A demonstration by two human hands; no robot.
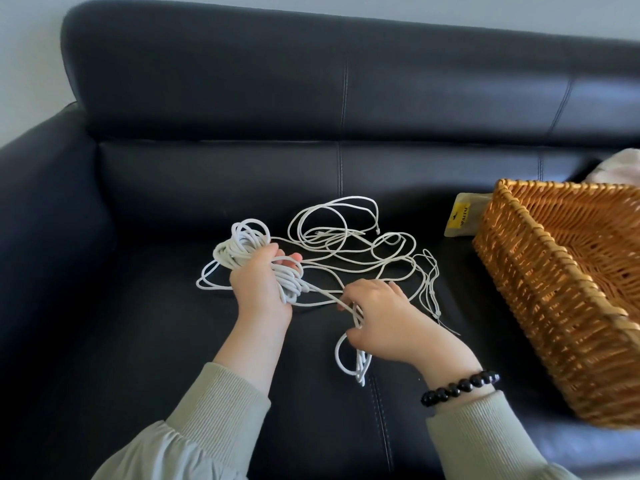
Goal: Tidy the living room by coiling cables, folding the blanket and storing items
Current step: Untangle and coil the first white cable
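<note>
Grey-green sleeves [214, 410]; left hand [259, 285] grips coiled white cable [235, 252], right hand [384, 320] pinches it further along. Black leather sofa [207, 98]; pouch [462, 220] reads "WAITU".

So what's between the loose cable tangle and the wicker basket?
Head view: mostly bare black sofa seat; near the back, a yellow-labelled pouch lies by the wicker basket, clear of the cable tangle.

Pale sage, perhaps grey, sleeves [214, 410] with ribbed cuffs; black-bead bracelet [459, 388] on right wrist.
</note>
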